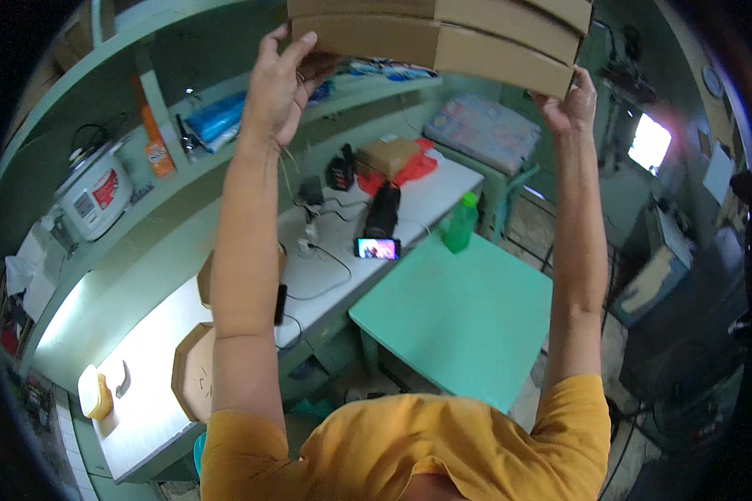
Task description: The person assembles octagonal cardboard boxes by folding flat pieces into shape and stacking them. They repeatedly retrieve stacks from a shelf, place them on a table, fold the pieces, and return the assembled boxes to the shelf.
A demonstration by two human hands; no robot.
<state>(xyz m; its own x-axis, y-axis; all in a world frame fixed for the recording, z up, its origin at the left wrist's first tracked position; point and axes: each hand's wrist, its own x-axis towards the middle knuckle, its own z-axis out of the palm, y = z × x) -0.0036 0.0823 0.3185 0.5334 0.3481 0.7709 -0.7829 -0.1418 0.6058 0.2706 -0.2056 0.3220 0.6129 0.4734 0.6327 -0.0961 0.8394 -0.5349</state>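
Note:
Both my arms are raised, carrying a stack of flat brown cardboard boxes (434, 42) across the top of the view. My left hand (277, 88) grips the stack's left end, thumb on the front side and fingers beneath. At the right end my right hand (573, 102) holds the lower corner, its fingers partly hidden by the cardboard. The upper part of the stack runs out of view. Below, on the white counter, lies an open octagonal cardboard tray (194, 371), with another piece of cardboard (204, 280) behind it, mostly covered by my left forearm.
A green table (464, 309) bears a green bottle (461, 224). On the counter (309, 288) are a lit phone (377, 249), cables, a small cardboard box (388, 156) and a yellow-filled tub (95, 392). A shelf on the left holds a white rice cooker (97, 190) and blue packages (217, 121).

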